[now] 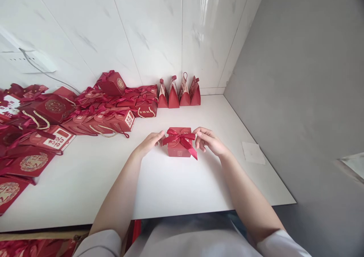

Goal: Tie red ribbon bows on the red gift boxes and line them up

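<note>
Small square red cardboard gift box (179,147) topped with a dark red satin ribbon bow (182,137), standing upright near the middle of the white bench (159,181), well apart from everything else. Left hand (150,141) at the box's left upper edge, fingertips touching the bow's left loop, grip loose and clasping nothing firmly. Right hand (209,140) just beside the box's right side, fingers curled toward the bow's right loop; touching or just short of it, cannot tell; grip released, holding nothing. One ribbon tail hanging down over the box's front right corner. Heap of flat and folded red gift bags with cord handles (85,109) along the left and back. Four small pointed red pouches (179,93) upright in a row against the white tiled wall (153,29). Pale square of paper (253,152) flat on the bench at right, near the grey side wall (307,78).
</note>
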The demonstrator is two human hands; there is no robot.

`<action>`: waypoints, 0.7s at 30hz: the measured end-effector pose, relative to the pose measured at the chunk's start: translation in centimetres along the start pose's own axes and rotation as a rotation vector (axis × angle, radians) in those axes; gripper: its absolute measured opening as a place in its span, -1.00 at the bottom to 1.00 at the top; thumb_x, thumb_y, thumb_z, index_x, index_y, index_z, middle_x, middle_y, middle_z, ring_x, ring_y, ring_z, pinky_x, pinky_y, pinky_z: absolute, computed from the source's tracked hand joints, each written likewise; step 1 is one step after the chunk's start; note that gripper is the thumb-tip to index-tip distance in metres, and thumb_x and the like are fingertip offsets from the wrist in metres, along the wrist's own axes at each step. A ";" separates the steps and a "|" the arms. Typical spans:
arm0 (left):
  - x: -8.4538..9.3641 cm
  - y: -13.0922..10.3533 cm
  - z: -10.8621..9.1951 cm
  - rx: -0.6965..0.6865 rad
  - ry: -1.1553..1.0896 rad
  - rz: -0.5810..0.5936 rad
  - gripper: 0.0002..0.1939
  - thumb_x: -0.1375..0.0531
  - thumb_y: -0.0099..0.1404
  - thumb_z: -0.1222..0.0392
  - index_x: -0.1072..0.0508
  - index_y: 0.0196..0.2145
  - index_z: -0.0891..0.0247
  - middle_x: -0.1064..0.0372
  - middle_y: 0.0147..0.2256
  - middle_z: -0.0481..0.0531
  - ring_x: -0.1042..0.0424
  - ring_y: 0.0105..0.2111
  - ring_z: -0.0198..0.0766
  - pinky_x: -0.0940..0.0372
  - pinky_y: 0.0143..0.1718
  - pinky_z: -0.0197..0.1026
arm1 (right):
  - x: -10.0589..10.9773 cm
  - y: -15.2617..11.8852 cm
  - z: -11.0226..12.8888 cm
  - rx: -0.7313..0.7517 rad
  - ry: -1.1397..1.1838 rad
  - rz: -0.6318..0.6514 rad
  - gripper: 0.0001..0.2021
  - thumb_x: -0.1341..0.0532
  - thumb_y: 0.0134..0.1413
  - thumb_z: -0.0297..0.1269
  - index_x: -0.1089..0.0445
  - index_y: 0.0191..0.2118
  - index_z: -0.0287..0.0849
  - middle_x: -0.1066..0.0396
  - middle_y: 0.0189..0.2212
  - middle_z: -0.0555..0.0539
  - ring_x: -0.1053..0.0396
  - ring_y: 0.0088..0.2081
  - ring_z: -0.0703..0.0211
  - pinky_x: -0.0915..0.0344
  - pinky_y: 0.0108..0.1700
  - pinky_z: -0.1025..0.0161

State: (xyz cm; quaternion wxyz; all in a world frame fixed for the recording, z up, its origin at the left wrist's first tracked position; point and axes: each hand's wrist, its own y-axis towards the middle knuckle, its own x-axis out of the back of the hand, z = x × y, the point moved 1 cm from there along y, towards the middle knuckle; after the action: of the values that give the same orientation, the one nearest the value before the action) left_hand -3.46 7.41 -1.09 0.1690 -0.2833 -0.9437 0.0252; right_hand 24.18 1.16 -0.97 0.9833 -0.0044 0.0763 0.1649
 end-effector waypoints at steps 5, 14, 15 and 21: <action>-1.0 -1.0 -2.0 -0.017 -0.051 0.172 -0.59 -0.19 0.24 -0.11 -0.39 -0.53 0.31 -0.29 -0.52 -0.05 -0.23 -0.48 -0.31 -0.09 -0.40 -0.25 | -0.9 -0.4 0.4 -0.016 -0.017 0.064 -0.71 -0.26 0.12 0.00 -0.31 -0.33 -0.15 -0.48 -0.59 0.02 -0.19 -0.72 0.34 -0.10 -0.64 0.35; -1.4 -0.3 -1.6 -0.044 -0.126 0.116 -0.60 -0.20 0.21 -0.03 -0.27 -0.62 0.28 -0.24 -0.54 -0.03 -0.22 -0.47 -0.31 -0.16 -0.37 -0.23 | -1.1 0.1 -0.3 -0.013 0.090 -0.042 -0.67 -0.28 0.09 -0.01 -0.25 -0.47 -0.13 -0.30 -0.69 0.09 -0.11 -0.68 0.35 0.03 -0.64 0.36; -1.4 -0.3 -1.5 -0.041 -0.138 0.118 -0.61 -0.20 0.21 -0.03 -0.28 -0.61 0.28 -0.26 -0.52 -0.03 -0.23 -0.46 -0.30 -0.17 -0.36 -0.23 | -1.1 0.2 -0.4 -0.020 0.114 -0.056 -0.67 -0.28 0.09 -0.02 -0.24 -0.47 -0.12 -0.30 -0.69 0.10 -0.11 -0.68 0.35 0.04 -0.64 0.36; -1.4 -0.1 -1.3 -0.021 -0.225 0.170 -0.68 -0.22 0.22 0.03 -0.35 -0.55 0.30 -0.34 -0.45 -0.01 -0.34 -0.39 -0.26 -0.25 -0.26 -0.20 | -1.0 0.9 -1.2 -0.040 0.184 -0.099 -0.67 -0.30 0.05 -0.06 -0.23 -0.51 -0.14 -0.26 -0.73 0.12 -0.10 -0.70 0.37 0.03 -0.62 0.36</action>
State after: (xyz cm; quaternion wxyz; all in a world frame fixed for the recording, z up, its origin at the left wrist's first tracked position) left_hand -2.00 6.50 -0.28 0.0562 -0.3593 -0.9295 0.0612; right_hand 22.83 1.64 -1.99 0.9788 -0.0429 0.1629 0.1167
